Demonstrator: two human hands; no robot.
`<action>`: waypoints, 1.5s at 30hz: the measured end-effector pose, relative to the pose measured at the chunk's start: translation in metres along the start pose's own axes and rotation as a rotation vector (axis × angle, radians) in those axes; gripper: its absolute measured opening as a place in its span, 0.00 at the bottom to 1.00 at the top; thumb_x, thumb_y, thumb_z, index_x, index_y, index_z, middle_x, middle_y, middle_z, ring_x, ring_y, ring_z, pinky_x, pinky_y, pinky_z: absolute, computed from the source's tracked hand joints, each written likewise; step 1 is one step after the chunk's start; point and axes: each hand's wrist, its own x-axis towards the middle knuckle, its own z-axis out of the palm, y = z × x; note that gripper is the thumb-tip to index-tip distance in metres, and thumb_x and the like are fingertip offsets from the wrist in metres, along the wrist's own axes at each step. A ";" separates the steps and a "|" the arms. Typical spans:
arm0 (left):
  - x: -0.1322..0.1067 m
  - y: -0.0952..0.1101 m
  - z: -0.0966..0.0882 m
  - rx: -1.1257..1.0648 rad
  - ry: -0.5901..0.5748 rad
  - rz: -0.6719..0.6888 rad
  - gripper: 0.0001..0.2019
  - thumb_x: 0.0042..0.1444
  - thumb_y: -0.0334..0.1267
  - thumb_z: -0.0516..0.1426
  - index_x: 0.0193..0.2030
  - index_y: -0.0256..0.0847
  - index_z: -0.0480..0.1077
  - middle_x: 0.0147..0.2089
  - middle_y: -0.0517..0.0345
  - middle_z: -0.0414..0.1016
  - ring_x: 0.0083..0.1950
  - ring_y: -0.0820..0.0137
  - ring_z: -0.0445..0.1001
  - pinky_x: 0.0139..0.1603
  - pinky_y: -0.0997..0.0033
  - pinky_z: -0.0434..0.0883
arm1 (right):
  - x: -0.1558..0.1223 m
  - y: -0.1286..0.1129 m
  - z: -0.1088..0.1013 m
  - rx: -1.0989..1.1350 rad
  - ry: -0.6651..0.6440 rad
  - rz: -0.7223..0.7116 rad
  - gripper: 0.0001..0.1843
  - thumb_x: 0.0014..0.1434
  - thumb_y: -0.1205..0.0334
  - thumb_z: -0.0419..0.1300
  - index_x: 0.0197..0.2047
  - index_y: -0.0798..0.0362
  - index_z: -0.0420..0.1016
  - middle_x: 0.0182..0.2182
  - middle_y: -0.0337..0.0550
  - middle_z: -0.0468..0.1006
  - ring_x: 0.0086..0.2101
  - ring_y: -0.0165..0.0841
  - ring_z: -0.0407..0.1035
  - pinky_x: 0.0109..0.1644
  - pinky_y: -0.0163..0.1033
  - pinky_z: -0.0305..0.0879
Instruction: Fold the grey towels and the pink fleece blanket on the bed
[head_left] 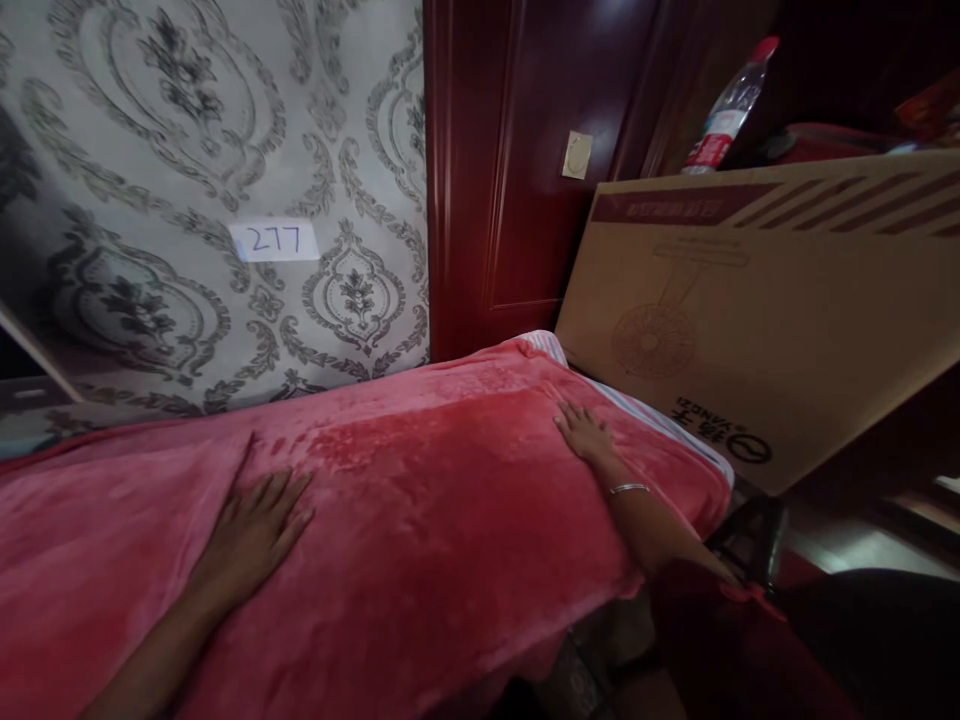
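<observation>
Pink fleece blanket [420, 480] under left hand [251, 535] and right hand [585, 435], both spread flat.

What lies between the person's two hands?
Only the pink fleece blanket lies between the left hand and the right hand, as the head view shows.

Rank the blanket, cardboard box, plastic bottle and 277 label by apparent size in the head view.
1. Pink blanket
2. Cardboard box
3. Plastic bottle and 277 label: they look alike, so unranked.
</observation>
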 end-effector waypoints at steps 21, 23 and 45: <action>-0.013 0.016 -0.014 -0.025 -0.038 -0.027 0.30 0.69 0.53 0.45 0.74 0.48 0.58 0.76 0.46 0.56 0.76 0.52 0.55 0.72 0.44 0.58 | 0.062 0.013 0.026 0.153 0.013 0.001 0.36 0.69 0.46 0.37 0.72 0.52 0.62 0.71 0.55 0.58 0.69 0.55 0.51 0.67 0.73 0.49; -0.014 0.018 -0.014 -0.035 -0.041 -0.021 0.30 0.69 0.54 0.45 0.75 0.48 0.57 0.76 0.46 0.55 0.77 0.52 0.54 0.72 0.43 0.57 | 0.059 0.027 0.027 0.208 0.030 0.035 0.36 0.69 0.48 0.36 0.72 0.53 0.62 0.72 0.56 0.57 0.70 0.57 0.49 0.67 0.74 0.48; -0.019 0.029 -0.022 -0.130 -0.106 -0.037 0.32 0.70 0.51 0.46 0.76 0.40 0.54 0.78 0.46 0.52 0.78 0.52 0.48 0.75 0.40 0.49 | -0.144 -0.350 -0.010 0.195 -0.181 -0.964 0.31 0.73 0.52 0.42 0.76 0.49 0.53 0.74 0.46 0.51 0.72 0.42 0.43 0.73 0.61 0.39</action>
